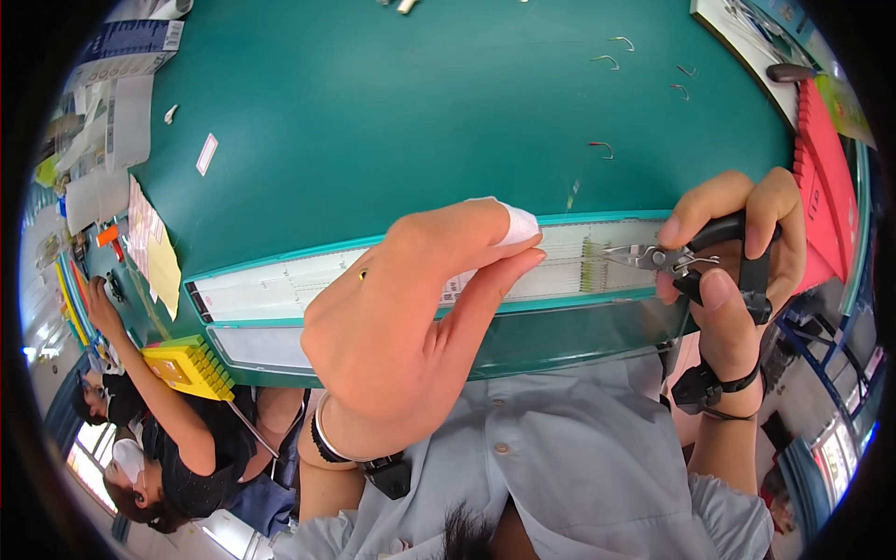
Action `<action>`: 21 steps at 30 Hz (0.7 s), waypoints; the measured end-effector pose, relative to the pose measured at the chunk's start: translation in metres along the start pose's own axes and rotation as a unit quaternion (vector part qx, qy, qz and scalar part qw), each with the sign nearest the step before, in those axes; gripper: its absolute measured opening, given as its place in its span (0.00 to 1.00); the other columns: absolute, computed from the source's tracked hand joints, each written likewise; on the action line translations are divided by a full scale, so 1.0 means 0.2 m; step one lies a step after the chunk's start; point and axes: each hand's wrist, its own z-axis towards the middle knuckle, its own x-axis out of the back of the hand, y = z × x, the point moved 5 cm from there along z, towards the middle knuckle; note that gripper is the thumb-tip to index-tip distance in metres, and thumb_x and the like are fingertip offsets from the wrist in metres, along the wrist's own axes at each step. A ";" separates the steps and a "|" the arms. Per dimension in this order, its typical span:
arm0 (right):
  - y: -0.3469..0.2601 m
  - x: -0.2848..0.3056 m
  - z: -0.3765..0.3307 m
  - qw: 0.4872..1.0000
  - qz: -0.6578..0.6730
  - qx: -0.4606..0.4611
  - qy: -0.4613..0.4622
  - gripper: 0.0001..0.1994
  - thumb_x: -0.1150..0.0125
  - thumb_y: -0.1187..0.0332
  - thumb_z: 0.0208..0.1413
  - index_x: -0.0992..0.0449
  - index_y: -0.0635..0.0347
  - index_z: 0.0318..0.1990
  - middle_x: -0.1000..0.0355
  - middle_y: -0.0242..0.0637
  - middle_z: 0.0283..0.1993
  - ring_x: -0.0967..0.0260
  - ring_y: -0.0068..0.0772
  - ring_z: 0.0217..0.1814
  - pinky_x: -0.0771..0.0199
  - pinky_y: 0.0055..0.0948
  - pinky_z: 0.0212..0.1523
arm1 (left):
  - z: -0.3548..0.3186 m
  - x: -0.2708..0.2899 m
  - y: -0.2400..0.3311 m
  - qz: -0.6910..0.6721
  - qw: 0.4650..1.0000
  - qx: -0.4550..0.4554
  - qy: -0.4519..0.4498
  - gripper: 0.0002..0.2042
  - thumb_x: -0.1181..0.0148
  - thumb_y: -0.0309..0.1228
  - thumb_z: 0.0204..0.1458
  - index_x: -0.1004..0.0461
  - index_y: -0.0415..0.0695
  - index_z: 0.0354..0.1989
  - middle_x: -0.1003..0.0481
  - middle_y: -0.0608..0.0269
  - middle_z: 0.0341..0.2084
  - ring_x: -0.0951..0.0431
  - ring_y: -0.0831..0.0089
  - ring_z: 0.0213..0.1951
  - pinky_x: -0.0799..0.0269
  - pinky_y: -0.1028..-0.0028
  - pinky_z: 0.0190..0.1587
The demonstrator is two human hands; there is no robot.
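My left hand [411, 308] is over a long, narrow case [271, 289] with teal edges and a white inner panel. White tape wraps its index finger, whose tip meets the thumb in a pinch; whatever they hold is too fine to make out. In my right hand [747, 252] is a small pair of pliers [672, 257] with black handles, its metal jaws pointing left over the case. Beside the jaw tips, a row of thin yellow-green strands [593, 266] lies across the white panel. The case's clear lid [588, 336] is folded down toward me.
Several loose fish hooks [602, 149] lie on the green tabletop [373, 121]. A small white label [206, 154] is farther left. A yellow notched block [187, 366] sits at the near left, beside another person's arm [173, 411]. Red notched boards [821, 187] stand at the right edge.
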 end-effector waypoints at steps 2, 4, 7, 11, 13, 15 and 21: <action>-0.01 0.01 0.00 1.000 0.018 0.013 0.004 0.25 0.28 0.60 0.51 0.46 0.53 0.38 0.29 0.49 0.37 0.31 0.23 0.26 0.24 0.18 0.25 | 0.01 -0.02 -0.01 -0.012 1.000 -0.001 -0.022 0.15 0.26 0.15 0.42 0.22 0.33 0.38 0.19 0.62 0.33 0.25 0.77 0.33 0.30 0.78 0.38; -0.01 0.02 0.01 0.999 0.010 0.032 0.005 0.24 0.30 0.62 0.52 0.46 0.53 0.38 0.29 0.49 0.37 0.32 0.24 0.26 0.24 0.19 0.25 | 0.01 -0.04 -0.02 -0.019 0.999 -0.001 -0.043 0.17 0.27 0.15 0.44 0.25 0.33 0.41 0.18 0.61 0.33 0.24 0.77 0.34 0.29 0.78 0.40; -0.01 0.03 0.01 0.999 -0.005 0.054 -0.003 0.21 0.34 0.65 0.53 0.46 0.53 0.38 0.29 0.49 0.37 0.33 0.24 0.27 0.25 0.19 0.26 | 0.00 -0.08 -0.04 -0.056 0.997 -0.004 -0.062 0.20 0.30 0.14 0.46 0.31 0.33 0.47 0.16 0.57 0.32 0.20 0.75 0.36 0.27 0.78 0.43; 0.00 0.04 0.04 0.988 -0.049 0.134 -0.050 0.18 0.38 0.67 0.54 0.46 0.53 0.38 0.29 0.48 0.37 0.35 0.24 0.29 0.28 0.18 0.27 | 0.00 -0.10 -0.05 -0.072 0.995 -0.006 -0.070 0.22 0.31 0.13 0.48 0.34 0.33 0.50 0.16 0.54 0.32 0.17 0.74 0.37 0.27 0.78 0.45; -0.01 0.03 0.01 0.994 -0.037 0.103 -0.032 0.18 0.38 0.67 0.55 0.46 0.53 0.38 0.29 0.47 0.37 0.35 0.23 0.29 0.29 0.17 0.27 | 0.00 -0.11 -0.05 -0.082 0.994 0.010 -0.067 0.22 0.31 0.13 0.48 0.34 0.34 0.50 0.16 0.54 0.32 0.17 0.74 0.37 0.27 0.78 0.45; -0.01 0.03 0.00 0.997 -0.024 0.072 -0.015 0.18 0.38 0.67 0.55 0.46 0.53 0.38 0.29 0.47 0.37 0.35 0.23 0.29 0.30 0.17 0.27 | 0.01 -0.11 -0.05 -0.087 0.993 0.005 -0.078 0.22 0.31 0.14 0.48 0.33 0.34 0.50 0.16 0.55 0.32 0.17 0.75 0.38 0.28 0.78 0.44; -0.01 0.05 0.00 0.998 -0.020 0.056 0.007 0.18 0.38 0.64 0.56 0.46 0.53 0.37 0.29 0.46 0.36 0.36 0.20 0.26 0.31 0.16 0.24 | 0.02 -0.13 -0.02 -0.076 0.993 -0.048 -0.075 0.22 0.29 0.15 0.46 0.33 0.36 0.48 0.15 0.56 0.32 0.17 0.76 0.36 0.29 0.79 0.43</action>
